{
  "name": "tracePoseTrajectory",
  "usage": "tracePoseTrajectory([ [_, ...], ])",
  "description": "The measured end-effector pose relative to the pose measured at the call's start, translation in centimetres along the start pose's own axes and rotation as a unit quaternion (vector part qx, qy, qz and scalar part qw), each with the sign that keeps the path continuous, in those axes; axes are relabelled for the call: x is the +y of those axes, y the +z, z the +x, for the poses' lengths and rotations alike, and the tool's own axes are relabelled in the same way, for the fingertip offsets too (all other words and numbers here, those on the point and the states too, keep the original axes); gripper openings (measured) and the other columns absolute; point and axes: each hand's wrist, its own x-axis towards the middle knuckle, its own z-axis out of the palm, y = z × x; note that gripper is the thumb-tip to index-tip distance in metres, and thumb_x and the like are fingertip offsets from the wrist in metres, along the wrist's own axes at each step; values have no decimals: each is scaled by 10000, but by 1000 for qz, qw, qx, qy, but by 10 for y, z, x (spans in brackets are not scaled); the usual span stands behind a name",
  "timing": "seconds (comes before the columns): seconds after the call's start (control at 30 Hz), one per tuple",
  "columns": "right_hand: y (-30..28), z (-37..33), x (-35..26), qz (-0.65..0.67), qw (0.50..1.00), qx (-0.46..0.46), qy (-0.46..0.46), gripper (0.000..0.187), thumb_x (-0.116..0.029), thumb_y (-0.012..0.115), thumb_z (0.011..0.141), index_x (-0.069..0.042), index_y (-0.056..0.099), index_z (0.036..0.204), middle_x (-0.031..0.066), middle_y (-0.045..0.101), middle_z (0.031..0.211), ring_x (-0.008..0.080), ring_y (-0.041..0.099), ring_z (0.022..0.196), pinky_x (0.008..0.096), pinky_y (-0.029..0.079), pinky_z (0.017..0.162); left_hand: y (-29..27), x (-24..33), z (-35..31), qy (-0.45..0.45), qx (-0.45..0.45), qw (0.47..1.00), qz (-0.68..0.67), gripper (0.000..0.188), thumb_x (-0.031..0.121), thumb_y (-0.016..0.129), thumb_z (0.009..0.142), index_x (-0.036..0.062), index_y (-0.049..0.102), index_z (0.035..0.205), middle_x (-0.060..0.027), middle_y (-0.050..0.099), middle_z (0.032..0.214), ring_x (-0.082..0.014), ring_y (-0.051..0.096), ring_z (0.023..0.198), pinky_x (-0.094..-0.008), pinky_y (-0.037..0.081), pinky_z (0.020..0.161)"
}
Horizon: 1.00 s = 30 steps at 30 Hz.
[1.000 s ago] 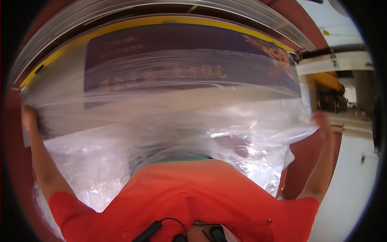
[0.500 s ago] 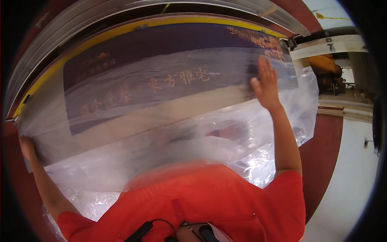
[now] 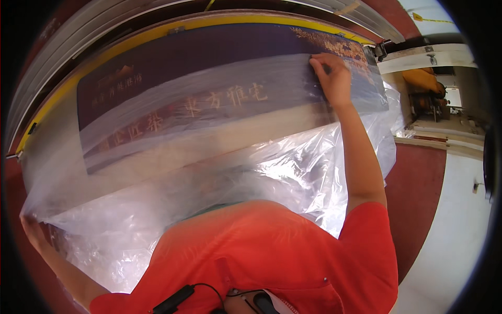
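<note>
While the right hand (image 3: 333, 78) pinches clear plastic film (image 3: 308, 162) over a dark rectangular panel (image 3: 219, 47), the left hand (image 3: 32, 228) seems closed on the film's near left.

The printed panel (image 3: 183, 55) is of dark purple-navy colour, with lettering (image 3: 236, 96) in dull gold and, at its upper right corner, a leafy pattern (image 3: 340, 46) in golden orange. Along the upper edge of this panel goes a bright yellow strip (image 3: 125, 43), and below the panel the clear plastic film (image 3: 308, 167) looks milky white with silvery shining creases. Farther below the panel, the shirt (image 3: 261, 251) is plain bright red, while to its right appears a brownish-red surface (image 3: 418, 193).
</note>
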Motion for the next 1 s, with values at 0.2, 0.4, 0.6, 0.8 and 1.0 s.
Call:
tracePoseTrajectory([
  [0.2, 6, 0, -5, -146, 988, 58, 0, 185, -206, 572, 733, -50, 559, 831, 67, 556, 745, 199, 525, 698, 296, 411, 611, 24, 18, -46, 42, 16, 982, 183, 312, 216, 392, 851, 12, 440, 1082, -92, 476, 1059, -192, 425, 991, -291, 322, 863],
  [0.4, -52, 20, -46, 528, 815, 91, 220, 151, -210, 506, 780, -60, 516, 796, 20, 517, 680, 162, 500, 616, 271, 394, 547, -67, 68, 28, -7, 74, 992, 100, 341, 181, 391, 841, -7, 412, 1124, -106, 493, 1032, -166, 479, 893, -282, 384, 784],
  [0.6, -13, 20, 28, 347, 907, 8, 237, 163, -230, 518, 781, -69, 512, 754, -42, 431, 567, 29, 372, 482, 176, 298, 428, 70, -63, 121, 196, 296, 695, 626, 341, 258, 367, 816, 12, 514, 1001, -149, 529, 997, -223, 512, 887, -290, 396, 765],
  [0.8, 6, 99, 89, 146, 946, 103, 269, 292, -310, 548, 730, -19, 559, 718, 29, 536, 610, 120, 489, 540, 246, 385, 510, 238, -68, 166, 143, 297, 772, 544, 472, 433, 387, 797, 15, 553, 942, -134, 579, 890, -263, 540, 839, -303, 396, 750],
  [1.0, 37, 102, 94, 37, 944, 109, 308, 474, -455, 592, 634, 2, 588, 762, 138, 593, 717, 217, 570, 685, 302, 420, 650, 236, -77, 171, 107, 199, 835, 502, 544, 477, 368, 791, -18, 555, 918, -131, 578, 900, -245, 536, 844, -307, 391, 732],
])
